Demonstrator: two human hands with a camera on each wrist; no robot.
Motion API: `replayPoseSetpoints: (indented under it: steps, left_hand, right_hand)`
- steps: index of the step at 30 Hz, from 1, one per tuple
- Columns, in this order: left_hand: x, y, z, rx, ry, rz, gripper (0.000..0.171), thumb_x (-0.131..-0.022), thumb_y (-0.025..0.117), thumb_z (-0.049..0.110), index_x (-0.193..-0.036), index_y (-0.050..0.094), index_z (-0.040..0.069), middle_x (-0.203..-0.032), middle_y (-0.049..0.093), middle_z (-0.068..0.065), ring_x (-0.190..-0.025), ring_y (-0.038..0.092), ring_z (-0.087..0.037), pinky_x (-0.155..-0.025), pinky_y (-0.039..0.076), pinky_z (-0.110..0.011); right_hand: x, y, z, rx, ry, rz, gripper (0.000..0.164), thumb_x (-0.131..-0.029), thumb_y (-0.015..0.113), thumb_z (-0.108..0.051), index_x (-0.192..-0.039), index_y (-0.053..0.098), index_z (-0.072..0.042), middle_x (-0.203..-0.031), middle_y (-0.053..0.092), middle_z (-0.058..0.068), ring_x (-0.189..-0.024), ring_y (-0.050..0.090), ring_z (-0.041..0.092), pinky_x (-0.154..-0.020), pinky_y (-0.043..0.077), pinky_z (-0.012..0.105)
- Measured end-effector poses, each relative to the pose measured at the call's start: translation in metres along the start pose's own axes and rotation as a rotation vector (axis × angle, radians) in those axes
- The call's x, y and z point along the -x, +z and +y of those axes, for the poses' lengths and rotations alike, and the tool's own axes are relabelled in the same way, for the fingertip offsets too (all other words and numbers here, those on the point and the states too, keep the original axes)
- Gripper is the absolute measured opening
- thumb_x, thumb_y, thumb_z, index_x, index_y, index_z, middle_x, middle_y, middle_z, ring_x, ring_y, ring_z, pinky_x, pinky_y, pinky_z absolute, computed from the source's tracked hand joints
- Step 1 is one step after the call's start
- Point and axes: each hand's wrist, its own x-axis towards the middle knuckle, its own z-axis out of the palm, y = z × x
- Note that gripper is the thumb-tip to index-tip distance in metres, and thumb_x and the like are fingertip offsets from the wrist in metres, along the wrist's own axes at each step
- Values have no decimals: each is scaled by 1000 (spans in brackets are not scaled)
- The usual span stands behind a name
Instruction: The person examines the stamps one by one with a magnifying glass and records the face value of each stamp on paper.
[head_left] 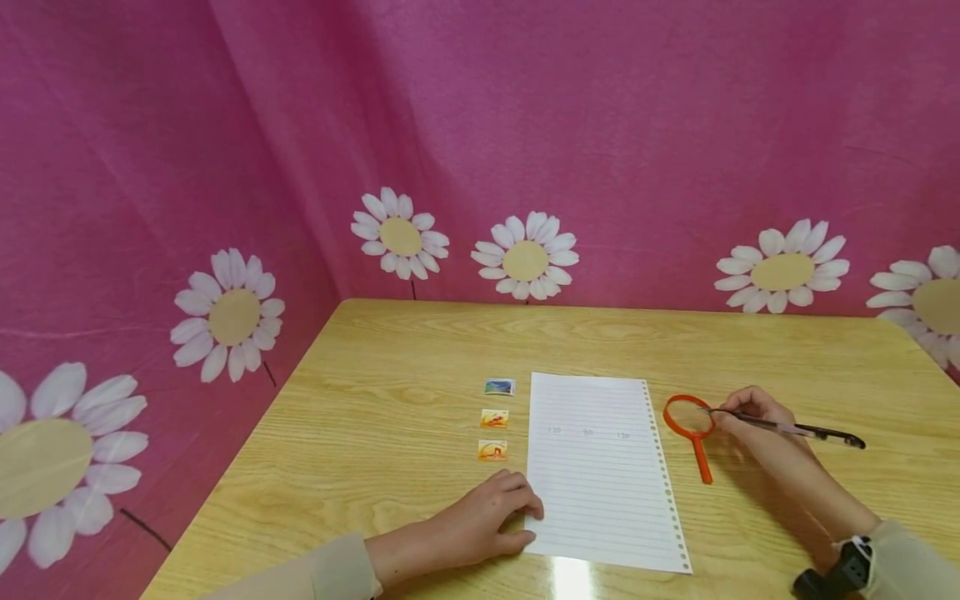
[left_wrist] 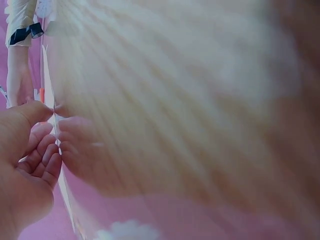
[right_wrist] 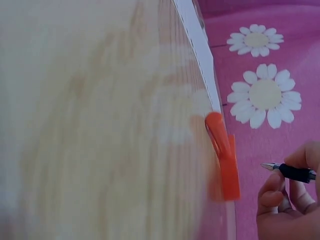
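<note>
A pen (head_left: 795,427) with a silver tip and black grip (right_wrist: 296,172) is pinched in my right hand (head_left: 757,417), its tip over the lens of an orange magnifying glass (head_left: 702,458). That magnifying glass lies to the right of a lined sheet of paper (head_left: 592,500). Three handwritten numbers stand across the sheet's upper half. My left hand (head_left: 491,517) rests at the sheet's lower left edge, fingertips touching the paper with fingers loosely bent. In the left wrist view the left hand (left_wrist: 30,160) has thumb and fingertips down on the surface.
Left of the sheet, three small stamps lie in a column: a blue one (head_left: 500,387) on top and two yellow-orange ones, the middle (head_left: 494,418) and the lower (head_left: 492,450). The wooden table (head_left: 360,433) meets a pink curtain (head_left: 600,125) with daisies behind and at left.
</note>
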Motion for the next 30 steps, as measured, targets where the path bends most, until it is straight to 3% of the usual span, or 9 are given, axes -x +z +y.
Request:
replayPoseSetpoints:
  steps: [3,10,19,24,30]
  left_hand:
    - [0,0,0,11,-1,-1,14,-93,66,19,-107,64,15,-107,60,5,-95,45,-2,-86,42,-12]
    - [0,0,0,17,5,-6,14,-94,65,20,-108,64,16,-108,59,5,-95,45,-2,-87,42,-12]
    - [1,-3,0,6,-11,-3,14,-94,65,20,-108,63,16,-108,59,5,-95,45,-2,-87,42,-12]
    - [1,-3,1,15,-10,-4,14,-94,65,19,-107,64,15,-107,59,5,-95,45,-2,-87,42,-13]
    - [0,0,0,20,-15,-15,14,-94,65,20,-108,63,16,-107,59,5,-94,44,-2,-87,42,-12]
  right_hand:
    - [-1,-7,2,-16,-23,6,24,-92,59,4,-90,55,-20,-76,61,-20,-64,55,-2,-51,43,18]
    - [2,-25,-1,233,27,-29,21,-96,62,-22,-111,49,-27,-84,61,-25,-70,60,-1,-57,48,23]
    - [3,-33,-1,389,-39,17,22,-97,61,-30,-110,59,-13,-84,62,-22,-75,56,-5,-63,42,17]
    - [3,-38,2,381,-27,13,18,-96,63,-31,-104,65,-15,-87,61,-29,-77,54,-11,-64,41,14]
    - [9,-49,4,299,-80,7,26,-95,65,-18,-118,64,-7,-96,62,-32,-87,55,-15,-70,44,7]
